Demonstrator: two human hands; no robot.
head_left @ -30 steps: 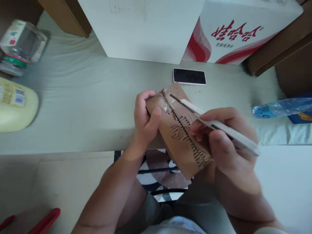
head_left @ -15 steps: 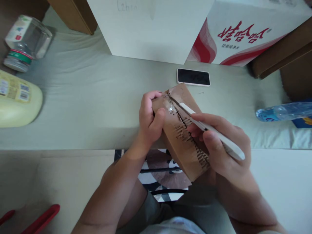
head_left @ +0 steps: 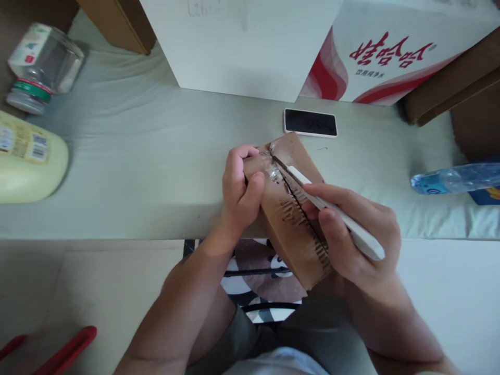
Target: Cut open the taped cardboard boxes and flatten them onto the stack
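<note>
A brown cardboard box point(head_left: 291, 250) is held tilted at the edge of the cloth-covered surface, above my lap. My left hand point(head_left: 242, 190) grips its upper left side, thumb on the top face and fingers round the far end. In my right hand point(head_left: 361, 234) is a white utility knife point(head_left: 344, 219), closed between thumb and fingers. The knife's blade lies along the box's middle seam, its tip near the far end. Torn, ridged cardboard and scraps of clear tape show beside the slit.
A phone point(head_left: 310, 123) lies just beyond the box. Behind it stand a white carton point(head_left: 246, 57) and a red-and-white carton point(head_left: 375, 73). A water bottle point(head_left: 449, 179) lies at right; a clear jar point(head_left: 50, 67) and a pale yellow bottle point(head_left: 33, 161) are at left.
My right hand and the knife have shifted slightly left. The knife tip is still close to the far end of the seam. My left hand keeps its hold on the box.
</note>
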